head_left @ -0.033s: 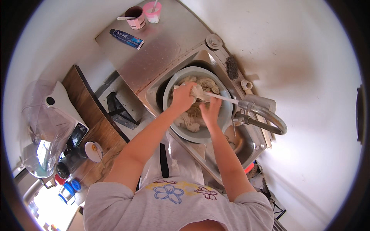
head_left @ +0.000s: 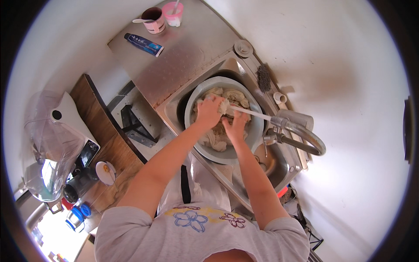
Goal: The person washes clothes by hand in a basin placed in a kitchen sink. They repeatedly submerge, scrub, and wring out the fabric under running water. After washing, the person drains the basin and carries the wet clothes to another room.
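Observation:
A grey plastic basin point(head_left: 199, 88) sits in the metal sink, with bunched wet beige cloth point(head_left: 216, 139) inside. Over the basin my left hand point(head_left: 209, 112) is closed on a pale bunch of wet cloth point(head_left: 224, 106). Just to its right, my right hand point(head_left: 235, 125) has its fingers curled at the same bunch, its thumb apart on the near side. A stream of water point(head_left: 251, 112) runs from the curved faucet point(head_left: 305, 134) onto the cloth between my hands. Part of that bunch is hidden by my fingers.
On the steel counter point(head_left: 183, 61) lie a dark blue tube point(head_left: 144, 44) and two pink cups point(head_left: 173, 15). A scrubber point(head_left: 263, 77) and a drain plug point(head_left: 243, 48) line the sink's wall edge. At left, a wooden shelf point(head_left: 120, 163) carries a white appliance point(head_left: 72, 126) and a small bowl point(head_left: 105, 173).
My right hand has shifted slightly left, closer to my left hand and the cloth between them. Water keeps running.

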A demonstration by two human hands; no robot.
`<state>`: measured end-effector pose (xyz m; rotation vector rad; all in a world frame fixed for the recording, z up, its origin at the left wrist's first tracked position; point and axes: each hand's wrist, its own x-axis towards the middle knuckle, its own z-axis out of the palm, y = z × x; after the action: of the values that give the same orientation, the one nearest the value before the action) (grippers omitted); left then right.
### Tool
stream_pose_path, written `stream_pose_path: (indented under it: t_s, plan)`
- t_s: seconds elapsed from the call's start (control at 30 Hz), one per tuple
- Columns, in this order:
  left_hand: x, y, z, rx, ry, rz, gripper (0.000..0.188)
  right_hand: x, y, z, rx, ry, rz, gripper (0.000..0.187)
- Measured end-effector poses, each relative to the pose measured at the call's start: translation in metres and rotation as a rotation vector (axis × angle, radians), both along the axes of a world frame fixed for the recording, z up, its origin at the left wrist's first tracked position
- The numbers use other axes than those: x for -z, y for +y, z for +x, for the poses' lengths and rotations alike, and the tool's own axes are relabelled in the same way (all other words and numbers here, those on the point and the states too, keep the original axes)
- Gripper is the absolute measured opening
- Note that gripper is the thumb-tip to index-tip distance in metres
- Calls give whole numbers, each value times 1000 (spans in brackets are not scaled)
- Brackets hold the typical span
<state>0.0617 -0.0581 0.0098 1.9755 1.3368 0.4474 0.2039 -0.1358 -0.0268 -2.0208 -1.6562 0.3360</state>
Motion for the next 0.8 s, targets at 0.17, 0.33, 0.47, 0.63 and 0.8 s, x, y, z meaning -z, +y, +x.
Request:
stream_pose_path:
  t_s: [0.17,0.33,0.47,0.63,0.8]
  plan:
    - [95,-29,22,29,304,118,46,81,4,-6,-86,-186,-181,43]
    - [144,-43,31,12,227,157,37,130,-3,0,1,-274,-198,31]
    - [163,-35,28,56,277,18,34,99,15,-4,-33,-235,-478,34]
    - [138,-4,31,116,305,-263,40,88,23,11,-108,-83,-380,52]
    - [54,-12,8,29,-178,-404,32,49,5,26,40,446,-371,73]
